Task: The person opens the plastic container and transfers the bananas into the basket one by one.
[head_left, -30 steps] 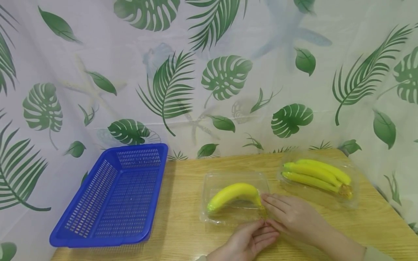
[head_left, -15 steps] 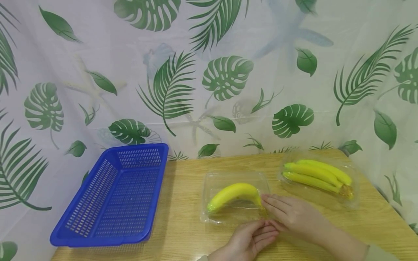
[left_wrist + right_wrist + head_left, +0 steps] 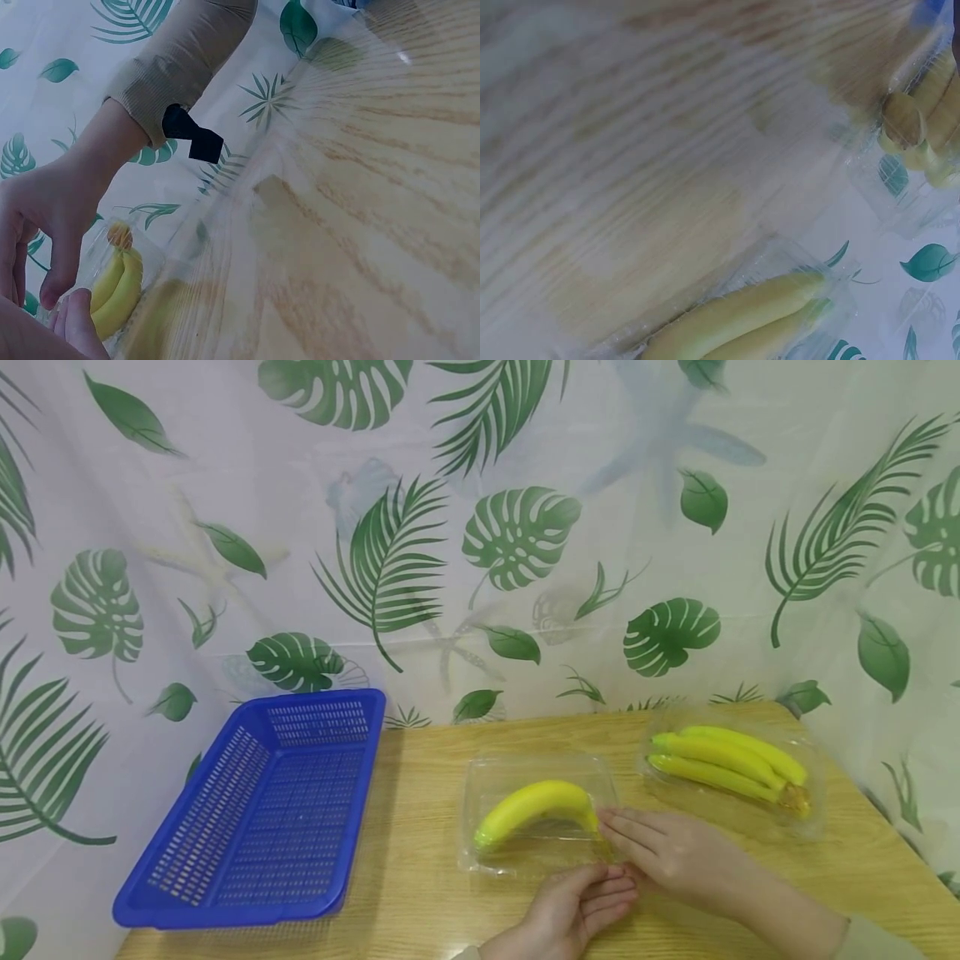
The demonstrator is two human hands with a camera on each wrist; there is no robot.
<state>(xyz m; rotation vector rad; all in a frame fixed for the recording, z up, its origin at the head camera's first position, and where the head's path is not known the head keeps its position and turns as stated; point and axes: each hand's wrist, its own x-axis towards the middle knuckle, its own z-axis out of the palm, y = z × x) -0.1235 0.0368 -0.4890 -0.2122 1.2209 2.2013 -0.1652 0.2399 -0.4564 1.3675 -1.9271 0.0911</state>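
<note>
A clear plastic clamshell box (image 3: 487, 772) lies on the table in the middle of the head view, its lid down over a yellow banana (image 3: 536, 797). At the box's front right corner, my left hand (image 3: 572, 908) is palm up, with thumb and fingers pinching the edge. My right hand (image 3: 675, 860) comes in from the right; its fingers lie along the box's right side near the banana's stem end, and its thumb meets my left fingertips at the corner. In the left wrist view the right hand (image 3: 49, 199) reaches down to the left fingers (image 3: 79, 326). The pinched rim itself is hidden.
A second clear box (image 3: 660, 785) with several bananas (image 3: 727, 760) stands at the back right of the wooden table (image 3: 420, 893). On the left is a blue perforated plastic basket (image 3: 356, 827). Leaf-printed sheeting (image 3: 525, 635) rises behind the table.
</note>
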